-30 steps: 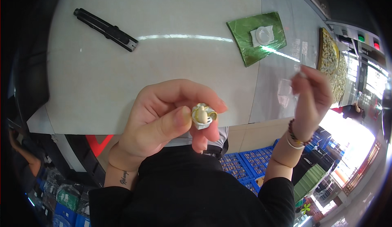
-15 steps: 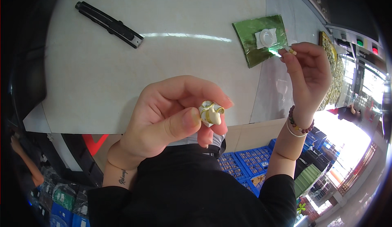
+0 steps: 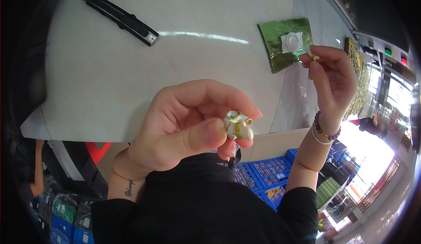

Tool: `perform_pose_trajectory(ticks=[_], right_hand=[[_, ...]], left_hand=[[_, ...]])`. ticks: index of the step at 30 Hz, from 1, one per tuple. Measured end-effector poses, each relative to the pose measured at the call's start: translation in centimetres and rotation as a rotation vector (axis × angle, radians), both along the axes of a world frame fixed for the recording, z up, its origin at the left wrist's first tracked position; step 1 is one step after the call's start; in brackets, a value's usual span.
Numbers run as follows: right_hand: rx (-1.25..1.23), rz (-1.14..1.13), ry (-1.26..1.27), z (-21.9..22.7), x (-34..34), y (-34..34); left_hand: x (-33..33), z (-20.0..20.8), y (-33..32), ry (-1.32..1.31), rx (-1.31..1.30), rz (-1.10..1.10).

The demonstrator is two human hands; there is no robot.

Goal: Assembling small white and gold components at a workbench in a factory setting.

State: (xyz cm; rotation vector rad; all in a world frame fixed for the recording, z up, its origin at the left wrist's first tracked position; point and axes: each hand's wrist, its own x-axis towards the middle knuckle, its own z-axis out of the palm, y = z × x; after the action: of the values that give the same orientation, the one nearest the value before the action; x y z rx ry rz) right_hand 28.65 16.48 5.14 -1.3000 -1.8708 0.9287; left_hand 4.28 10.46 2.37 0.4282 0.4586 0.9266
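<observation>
Between the thumb and fingers of my left hand (image 3: 175, 127) is a small white figurine part (image 3: 239, 129) with gold-coloured trim and a round opening at its top. My right hand (image 3: 337, 77), farther right and higher, pinches a tiny white-and-gold piece (image 3: 314, 57) at its fingertips. That pinch is beside a shiny green square sheet (image 3: 272, 57), where a small translucent round cup (image 3: 294, 42) sits on a white patch. The two hands are well apart. Fingers partly hide both held pieces.
A black utility knife (image 3: 120, 18) lies on the pale table (image 3: 193, 7) at far left. A yellowish textured slab (image 3: 360, 77) stands at the right edge. Blue crates (image 3: 267, 174) are below the table, and another person's arm (image 3: 38, 169) shows at lower left.
The figurine part in my left hand has shifted slightly right and turned, showing its round opening more. My right hand keeps its pinch. The knife and green sheet appear slightly shifted in the picture.
</observation>
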Motion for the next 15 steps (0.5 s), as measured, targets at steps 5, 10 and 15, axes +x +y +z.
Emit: perform_pose_trajectory(ticks=[5,10,15], right_hand=[[0.174,-0.04,-0.144,-0.7,0.2,0.3],[0.352,-0.041,-0.266,-1.5,0.0,0.8],[0.45,-0.001,-0.396,-1.6,-0.3,0.7]], left_hand=[[0.2,0.0,0.0,0.008,0.004,0.016],[0.2,0.0,0.0,0.021,0.014,0.02],[0.2,-0.1,0.0,0.012,0.007,0.014]])
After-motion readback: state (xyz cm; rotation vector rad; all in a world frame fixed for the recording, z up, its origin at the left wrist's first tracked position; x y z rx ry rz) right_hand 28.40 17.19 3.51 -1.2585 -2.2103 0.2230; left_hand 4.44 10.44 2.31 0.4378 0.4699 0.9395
